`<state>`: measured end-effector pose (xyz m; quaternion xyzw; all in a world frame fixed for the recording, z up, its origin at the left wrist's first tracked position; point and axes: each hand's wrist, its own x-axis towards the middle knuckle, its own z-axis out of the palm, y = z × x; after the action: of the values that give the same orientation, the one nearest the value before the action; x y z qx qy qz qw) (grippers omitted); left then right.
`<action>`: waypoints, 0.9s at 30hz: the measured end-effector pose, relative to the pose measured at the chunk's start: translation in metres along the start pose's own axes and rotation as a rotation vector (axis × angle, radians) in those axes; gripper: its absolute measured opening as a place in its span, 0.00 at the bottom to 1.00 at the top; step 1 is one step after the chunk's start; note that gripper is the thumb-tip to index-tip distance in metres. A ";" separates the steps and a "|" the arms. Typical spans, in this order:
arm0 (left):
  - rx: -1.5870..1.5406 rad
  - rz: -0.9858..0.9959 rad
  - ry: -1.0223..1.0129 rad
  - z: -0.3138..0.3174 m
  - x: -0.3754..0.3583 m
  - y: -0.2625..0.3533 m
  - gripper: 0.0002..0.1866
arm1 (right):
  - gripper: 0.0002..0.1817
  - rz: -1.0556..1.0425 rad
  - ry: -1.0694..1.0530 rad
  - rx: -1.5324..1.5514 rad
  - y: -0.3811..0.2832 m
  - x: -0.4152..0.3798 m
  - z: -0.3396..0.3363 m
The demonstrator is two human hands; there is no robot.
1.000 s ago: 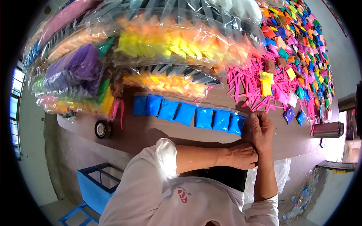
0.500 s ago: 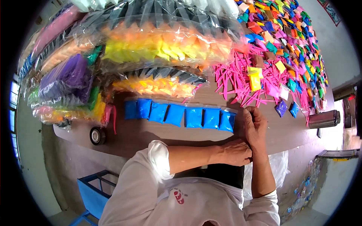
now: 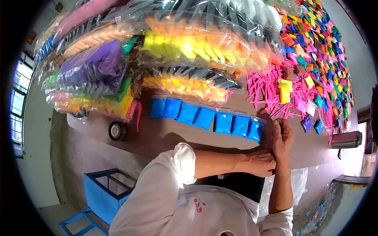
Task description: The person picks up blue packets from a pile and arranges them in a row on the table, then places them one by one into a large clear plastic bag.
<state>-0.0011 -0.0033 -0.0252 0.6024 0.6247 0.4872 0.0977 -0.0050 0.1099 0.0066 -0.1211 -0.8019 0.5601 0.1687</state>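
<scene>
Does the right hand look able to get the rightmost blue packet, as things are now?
Probably yes: the right hand is beside the rightmost blue packet, and I see nothing between them. The left hand, nearer the body, seems not in the way.

Bright blue packets (image 3: 223,123), hot-pink sticks (image 3: 258,90), brown tabletop (image 3: 177,137), white shirt (image 3: 157,196) with red logo (image 3: 197,204), blue stool (image 3: 101,196)

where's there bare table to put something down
Bare table shows between the right hand and flask, and between the round black item and left forearm, below the blue packets. Beyond them, bags and pink strips crowd it.
</scene>
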 end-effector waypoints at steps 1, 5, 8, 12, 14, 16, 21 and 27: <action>0.012 -0.014 -0.008 0.002 0.000 -0.001 0.11 | 0.10 0.026 0.001 -0.001 -0.002 0.000 0.000; 0.021 -0.032 -0.039 0.004 0.000 -0.001 0.10 | 0.10 0.049 0.016 -0.014 -0.006 -0.001 0.001; 0.047 -0.060 -0.090 0.000 0.000 0.000 0.11 | 0.10 0.010 0.020 -0.074 0.003 0.001 -0.002; -0.004 -0.078 -0.087 0.001 0.000 0.000 0.12 | 0.10 -0.013 0.027 -0.084 0.000 0.001 -0.001; 0.005 -0.095 -0.121 0.002 0.001 0.000 0.12 | 0.10 0.022 0.019 -0.023 0.000 0.001 -0.001; 0.001 -0.096 -0.120 0.003 0.001 -0.001 0.13 | 0.10 0.015 0.023 -0.034 0.000 0.001 -0.001; -0.003 -0.070 -0.114 0.004 0.001 -0.003 0.11 | 0.10 -0.045 0.058 -0.085 0.002 0.001 0.001; -0.057 -0.081 -0.142 0.002 0.001 -0.001 0.09 | 0.09 0.099 0.039 -0.062 -0.013 -0.002 0.000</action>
<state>-0.0004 -0.0014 -0.0270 0.6066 0.6258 0.4565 0.1787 -0.0033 0.1051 0.0184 -0.1768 -0.8085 0.5401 0.1528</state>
